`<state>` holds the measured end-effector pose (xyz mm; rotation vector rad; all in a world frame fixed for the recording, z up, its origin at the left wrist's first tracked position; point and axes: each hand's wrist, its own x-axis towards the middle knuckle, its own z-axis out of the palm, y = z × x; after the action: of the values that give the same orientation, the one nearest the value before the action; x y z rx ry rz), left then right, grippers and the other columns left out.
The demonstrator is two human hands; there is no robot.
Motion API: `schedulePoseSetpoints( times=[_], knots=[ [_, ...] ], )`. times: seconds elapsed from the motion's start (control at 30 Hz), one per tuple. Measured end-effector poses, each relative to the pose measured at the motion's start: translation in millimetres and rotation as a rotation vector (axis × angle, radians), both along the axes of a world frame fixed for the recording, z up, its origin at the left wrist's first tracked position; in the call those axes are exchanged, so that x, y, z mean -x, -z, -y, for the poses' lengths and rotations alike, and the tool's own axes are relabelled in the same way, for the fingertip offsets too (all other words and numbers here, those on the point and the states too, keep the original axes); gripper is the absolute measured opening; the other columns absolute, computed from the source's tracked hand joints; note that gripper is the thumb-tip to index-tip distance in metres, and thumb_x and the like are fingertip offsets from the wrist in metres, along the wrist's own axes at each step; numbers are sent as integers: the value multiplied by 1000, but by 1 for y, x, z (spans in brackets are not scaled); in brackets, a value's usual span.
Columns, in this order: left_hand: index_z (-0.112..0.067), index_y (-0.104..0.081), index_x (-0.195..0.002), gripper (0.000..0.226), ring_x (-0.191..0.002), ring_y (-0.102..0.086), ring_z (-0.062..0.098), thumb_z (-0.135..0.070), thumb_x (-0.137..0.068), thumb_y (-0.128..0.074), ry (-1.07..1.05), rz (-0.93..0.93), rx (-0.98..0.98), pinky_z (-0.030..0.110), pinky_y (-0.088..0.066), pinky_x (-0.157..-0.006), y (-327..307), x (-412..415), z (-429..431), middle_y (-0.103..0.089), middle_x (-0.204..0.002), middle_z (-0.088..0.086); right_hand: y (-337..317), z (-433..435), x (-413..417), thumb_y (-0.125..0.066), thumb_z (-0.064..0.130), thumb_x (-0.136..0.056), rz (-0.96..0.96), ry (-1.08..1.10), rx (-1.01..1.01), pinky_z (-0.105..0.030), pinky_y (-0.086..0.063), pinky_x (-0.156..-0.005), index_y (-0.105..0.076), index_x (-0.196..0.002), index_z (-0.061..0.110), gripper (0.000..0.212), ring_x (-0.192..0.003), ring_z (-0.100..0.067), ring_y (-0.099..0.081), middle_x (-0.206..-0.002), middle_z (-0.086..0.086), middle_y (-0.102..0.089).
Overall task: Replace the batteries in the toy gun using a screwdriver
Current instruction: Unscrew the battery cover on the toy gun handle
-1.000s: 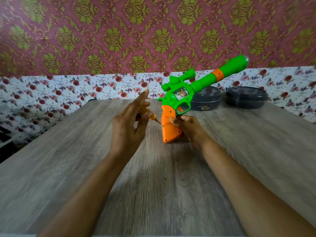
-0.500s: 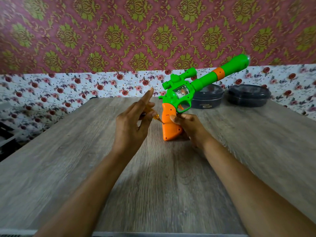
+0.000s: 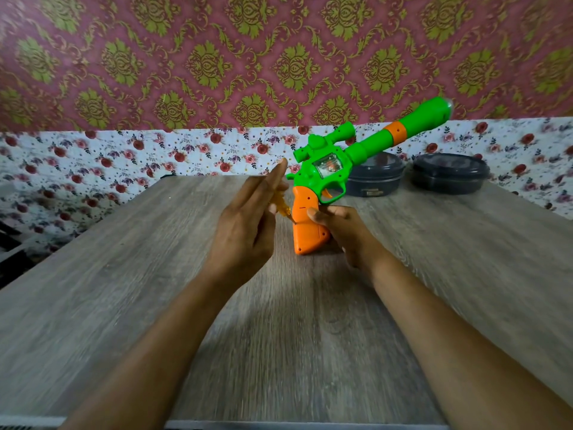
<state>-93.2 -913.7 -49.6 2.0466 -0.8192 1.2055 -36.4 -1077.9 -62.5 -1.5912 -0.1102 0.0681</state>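
Left hand pinches screwdriver; right hand grips toy gun

I see only a small yellow piece of the screwdriver, just left of the toy gun; the left hand covers the rest. Where its tip meets the gun's grip is too small to tell. Behind that grip, the fingers of the right hand are hidden.

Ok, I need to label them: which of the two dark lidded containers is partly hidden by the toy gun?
The left container, behind the toy gun; the right container stands fully in view.
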Motion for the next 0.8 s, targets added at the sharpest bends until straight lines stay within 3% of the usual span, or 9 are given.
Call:
schedulePoseSetpoints(
  times=[0.07, 0.1, 0.2, 0.3, 0.43, 0.5, 0.6, 0.73, 0.8],
  knots=[
    [-10, -39, -140, 51, -95, -59, 8, -3, -91, -51, -8, 3, 14, 21, -53, -77, 0, 2, 2, -60, -108, 5, -1, -1, 1, -56, 18, -90, 8, -22, -10, -26, -56, -53, -60, -105, 14, 17, -79, -19, -63, -122, -24, -59],
    [-15, -40, -136, 49, -92, -60, 6, -8, -91, -56, -6, -5, 43, 17, -53, -75, -1, 3, 2, -61, -104, 3, -1, -1, 0, -57, 17, -90, 16, -19, -1, -23, -54, -49, -61, -107, 12, 19, -79, -18, -60, -123, -25, -58],
    [-24, -48, -111, 31, -80, -59, 6, -25, -85, -65, -57, 6, 135, 15, -52, -64, -2, 5, -1, -60, -90, -1, 3, -1, -6, -57, 14, -89, 69, 11, 40, -22, -51, -55, -61, -112, -2, 28, -86, -20, -53, -119, -30, -59],
    [-21, -54, -97, 22, -66, -53, 9, -32, -83, -68, -148, 37, 139, 22, -46, -54, -2, 3, -2, -54, -86, -3, 4, -2, -8, -57, 13, -89, 112, -19, 53, -29, -47, -70, -64, -104, 6, 18, -85, -19, -52, -99, -16, -62],
    [-8, -67, -108, 25, -74, -58, 8, -17, -85, -69, -70, 44, 131, 17, -50, -62, -4, 4, -2, -53, -98, 0, 3, -3, -8, -57, 13, -89, 126, -23, 61, -29, -46, -73, -64, -104, 8, 18, -81, -16, -54, -102, -19, -65],
    [-9, -62, -119, 31, -79, -61, 6, -17, -89, -61, 14, 30, 103, 16, -53, -68, -5, 6, 0, -55, -104, -3, 4, -2, -8, -58, 13, -88, 127, -20, 59, -30, -46, -75, -65, -105, 7, 19, -84, -19, -53, -104, -23, -66],
    [-7, -53, -128, 36, -79, -65, 6, -11, -93, -46, 139, -30, 85, 16, -55, -70, -4, 9, 3, -58, -108, -4, 4, -1, -8, -57, 15, -89, 134, -47, 42, -27, -49, -71, -64, -104, 11, 17, -82, -16, -57, -97, -11, -63],
    [-7, -52, -127, 36, -76, -68, 9, -4, -92, -45, 145, -24, 90, 21, -58, -68, -4, 9, 1, -66, -98, 11, 7, 1, -12, -59, 16, -88, 134, -8, 70, -34, -44, -79, -64, -106, 4, 22, -86, -20, -53, -94, -11, -60],
    [-12, -56, -121, 31, -73, -67, 7, -7, -91, -51, 126, -24, 110, 19, -56, -65, -5, 9, 3, -65, -94, 6, 7, 0, -13, -59, 16, -88, 128, 1, 68, -33, -43, -77, -64, -107, 0, 25, -85, -20, -50, -92, -11, -58]
  ],
)
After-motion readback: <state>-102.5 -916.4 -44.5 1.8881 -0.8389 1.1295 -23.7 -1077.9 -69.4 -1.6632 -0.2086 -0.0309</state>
